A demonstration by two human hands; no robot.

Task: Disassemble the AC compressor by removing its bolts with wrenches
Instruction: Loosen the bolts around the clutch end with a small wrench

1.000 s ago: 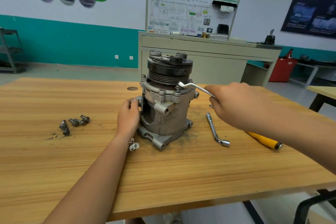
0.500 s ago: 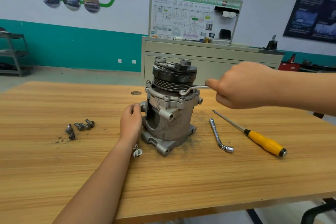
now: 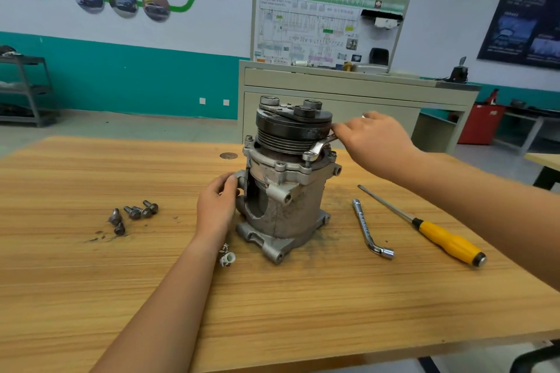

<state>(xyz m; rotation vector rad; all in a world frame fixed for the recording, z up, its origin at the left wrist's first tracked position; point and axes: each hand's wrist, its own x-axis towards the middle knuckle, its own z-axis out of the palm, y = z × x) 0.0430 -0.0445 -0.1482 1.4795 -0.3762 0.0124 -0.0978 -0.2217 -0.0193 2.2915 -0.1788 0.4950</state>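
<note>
Compressor (image 3: 291, 206) first: it stands upright near the middle of the wooden table (image 3: 272, 312), with its black pulley (image 3: 294, 127) on top.

Our left hand (image 3: 216, 209) is on the left side of the compressor. Its fingers (image 3: 230, 182) are curled round a metal ear that sticks out there, and we hold on to it.

Our right hand (image 3: 375, 142) is up beside the pulley, on the right. Its fingers (image 3: 342, 130) are closed round the handle of a bent silver wrench (image 3: 321, 147). The round end of the wrench sits on a bolt (image 3: 308, 157) in the top rim of the grey body. More bolts stand in the same rim.

A small bunch of loose bolts (image 3: 133, 212) lies on the table, well to the left of our left hand, with some dark crumbs beside them. A little white piece (image 3: 228, 257) lies just by our left wrist, near the foot of the compressor.

To the right of the compressor an L-shaped wrench (image 3: 368, 230) lies flat. Next to it, a bit farther right, lies a screwdriver (image 3: 448, 242) with a yellow handle. The two do not touch, and no hand is on them.
</note>
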